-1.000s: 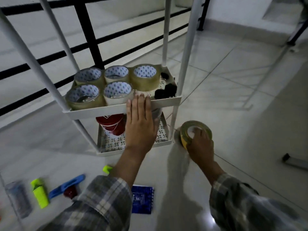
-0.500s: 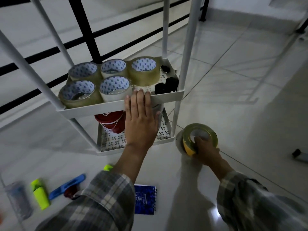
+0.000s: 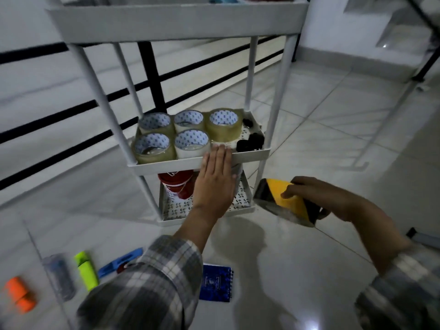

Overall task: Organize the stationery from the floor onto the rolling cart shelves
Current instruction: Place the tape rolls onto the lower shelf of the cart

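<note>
A white rolling cart (image 3: 166, 166) stands on the tiled floor. Its middle shelf holds several clear tape rolls (image 3: 191, 141) and black binder clips (image 3: 251, 142). My left hand (image 3: 215, 182) lies flat with straight fingers against the front edge of that shelf. My right hand (image 3: 316, 196) grips a yellow-and-black tape roll (image 3: 285, 202), lifted off the floor to the right of the cart. A red-and-white tub (image 3: 177, 184) sits on the bottom shelf.
On the floor at lower left lie an orange highlighter (image 3: 20, 294), a grey case (image 3: 59, 276), a yellow-green highlighter (image 3: 86, 270), a blue cutter (image 3: 119, 262) and a blue notebook (image 3: 215, 285). A black railing (image 3: 152, 75) runs behind the cart. A dark item (image 3: 421, 238) lies far right.
My right hand has lifted the yellow-and-black tape roll off the floor and turned it on its side. The view has tilted up, showing the cart's top shelf. My left hand stays on the shelf edge.
</note>
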